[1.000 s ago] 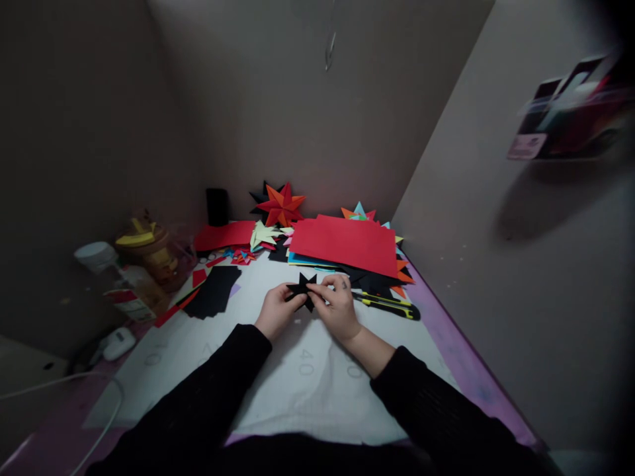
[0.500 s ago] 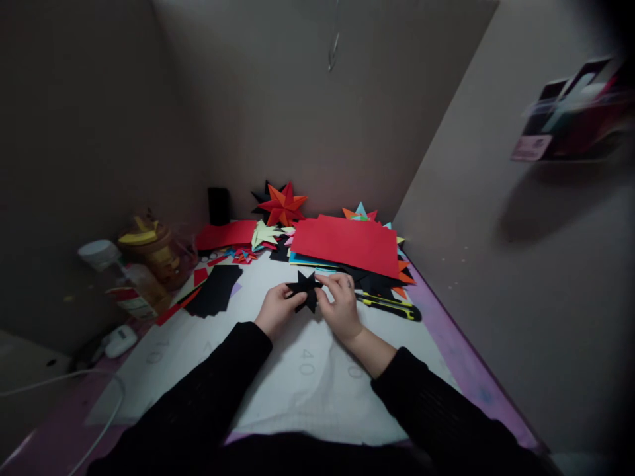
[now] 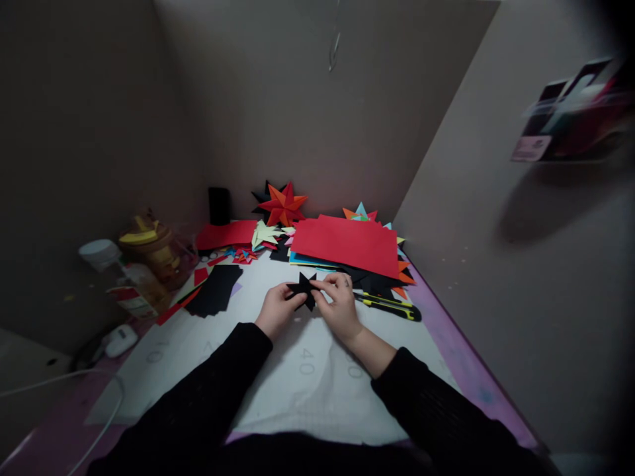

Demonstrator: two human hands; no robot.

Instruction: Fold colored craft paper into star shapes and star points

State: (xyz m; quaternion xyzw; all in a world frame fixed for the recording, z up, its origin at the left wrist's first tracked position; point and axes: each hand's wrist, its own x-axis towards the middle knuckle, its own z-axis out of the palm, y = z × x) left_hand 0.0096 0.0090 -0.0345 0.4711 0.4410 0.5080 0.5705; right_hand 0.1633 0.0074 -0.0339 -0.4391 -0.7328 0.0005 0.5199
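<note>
A small black paper star (image 3: 306,285) is held between my two hands, just above the white sheet (image 3: 278,390). My left hand (image 3: 278,309) pinches its left side, thumb on top. Thumb and fingertips of my right hand (image 3: 338,305) close on a point at the star's right side. To the right of that hand lies a yellow and black utility knife (image 3: 389,305). Behind the star sits a stack of red paper (image 3: 347,243) over blue and black sheets. Black paper pieces (image 3: 215,291) lie to the left.
Finished paper stars (image 3: 284,203) lean against the back wall. Small coloured stars (image 3: 243,255) lie at the back left, near a brown and yellow cup (image 3: 149,244) and a white-capped bottle (image 3: 106,261). A white cable (image 3: 116,403) crosses the left corner. A holder (image 3: 570,119) hangs on the right wall.
My right fingers have shifted slightly left, in over the star's right side. The star has turned a little in my hands, and my left hand stays about where it was.
</note>
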